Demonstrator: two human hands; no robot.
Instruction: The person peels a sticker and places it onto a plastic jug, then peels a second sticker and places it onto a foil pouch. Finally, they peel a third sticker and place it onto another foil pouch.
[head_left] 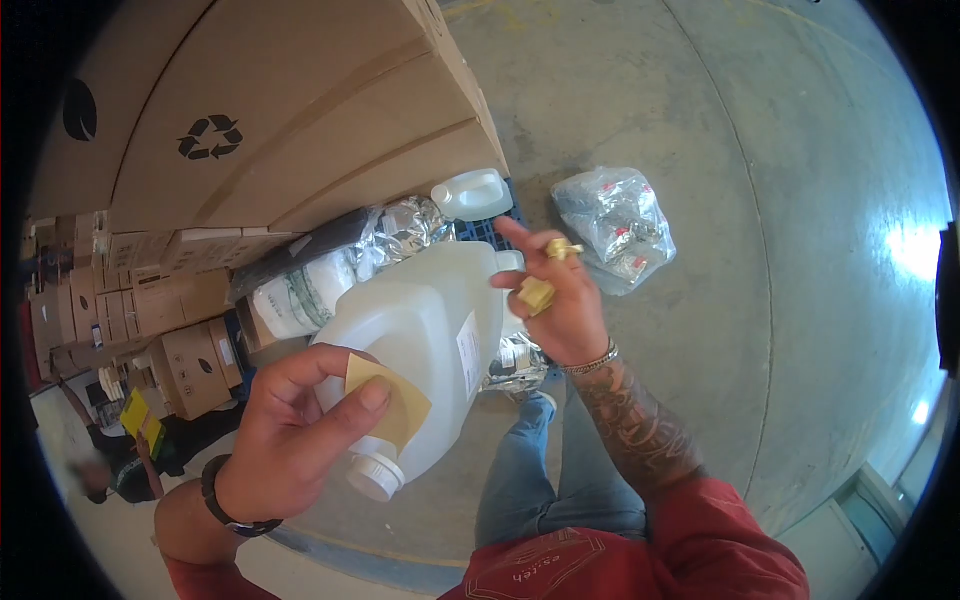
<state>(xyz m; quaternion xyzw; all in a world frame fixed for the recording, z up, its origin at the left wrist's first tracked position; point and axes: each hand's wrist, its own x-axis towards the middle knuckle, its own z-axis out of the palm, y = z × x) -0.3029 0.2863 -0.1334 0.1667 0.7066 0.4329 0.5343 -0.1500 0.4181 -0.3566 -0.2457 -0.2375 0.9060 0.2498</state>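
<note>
A large translucent plastic jug tilts with its white cap toward me and a white label on its side. My left hand is closed at the neck end of the jug, its fingers partly hidden. Under my left thumb lies a yellow square of paper, flat against the jug. My right hand hovers just right of the jug, index finger stretched out. Crumpled yellow scraps sit among its other fingers.
Large cardboard boxes rise at upper left. A smaller jug and wrapped packages lie by a blue pallet. A clear plastic bag rests on the concrete floor. Another person is at lower left, near smaller boxes.
</note>
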